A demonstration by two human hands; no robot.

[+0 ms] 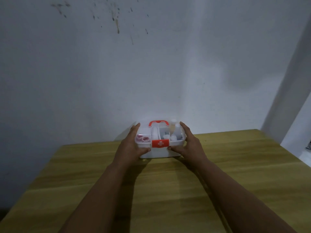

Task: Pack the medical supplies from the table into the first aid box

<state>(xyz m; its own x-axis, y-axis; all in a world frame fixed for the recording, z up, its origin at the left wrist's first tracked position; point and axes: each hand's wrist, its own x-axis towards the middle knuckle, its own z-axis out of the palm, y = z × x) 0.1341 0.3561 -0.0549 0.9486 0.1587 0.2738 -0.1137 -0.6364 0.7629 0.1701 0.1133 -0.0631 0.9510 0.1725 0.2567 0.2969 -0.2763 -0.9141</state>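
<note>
The white first aid box (159,153) stands near the far edge of the wooden table (168,190). It has a clear lid, a red handle (158,122) on top and a red latch with a white cross (160,143) at the front. Through the lid I see two pink tape rolls (142,138) on the left and small white bottles (174,133) on the right. My left hand (131,145) grips the box's left side, thumb on the front. My right hand (190,143) grips its right side the same way.
A stained pale wall (117,73) rises right behind the box. A white ledge or pillar (296,132) stands at the right, past the table's far right corner. Bare wood lies between me and the box.
</note>
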